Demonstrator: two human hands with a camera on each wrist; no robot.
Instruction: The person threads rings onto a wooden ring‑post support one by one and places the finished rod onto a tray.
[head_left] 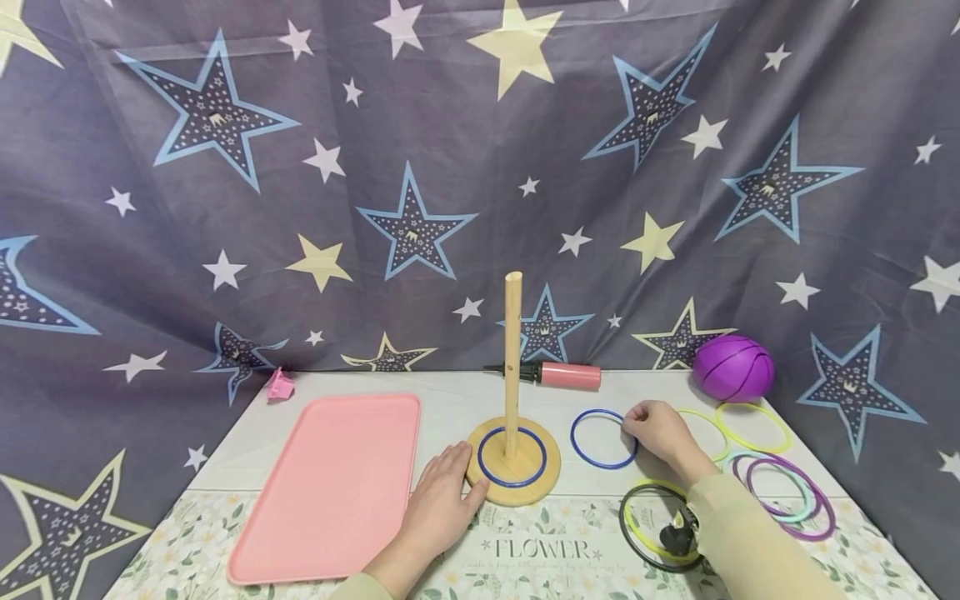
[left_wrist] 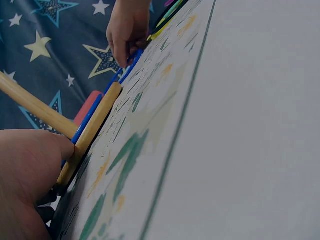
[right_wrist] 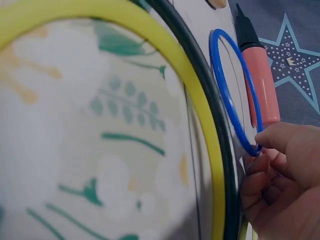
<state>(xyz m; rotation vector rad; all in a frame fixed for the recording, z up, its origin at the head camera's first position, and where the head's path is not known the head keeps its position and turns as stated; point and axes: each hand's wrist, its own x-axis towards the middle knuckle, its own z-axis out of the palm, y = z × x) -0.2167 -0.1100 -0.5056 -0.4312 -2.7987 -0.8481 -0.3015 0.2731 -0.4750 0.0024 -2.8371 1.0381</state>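
A wooden ring-toss stand has an upright post (head_left: pixel 512 358) on a round base (head_left: pixel 552 471). One blue ring (head_left: pixel 512 485) encircles the post and lies on the base. My left hand (head_left: pixel 442 500) touches the base's left edge, with the thumb at its front rim and the fingers extended. To the right of the stand, my right hand (head_left: pixel 660 432) pinches the right side of another blue ring (head_left: pixel 572 433). The right wrist view shows thumb and fingertips on that ring (right_wrist: pixel 223 97). The left wrist view shows the right hand (left_wrist: pixel 129 32) beyond the base.
A pink tray (head_left: pixel 330 492) lies left of the stand. Behind stand a pink-and-black hand pump (head_left: pixel 570 375) and a purple ball (head_left: pixel 733 368). Yellow rings (head_left: pixel 787 433), purple rings (head_left: pixel 831 521), a light-blue ring (head_left: pixel 808 500) and a black ring (head_left: pixel 624 525) lie on the right.
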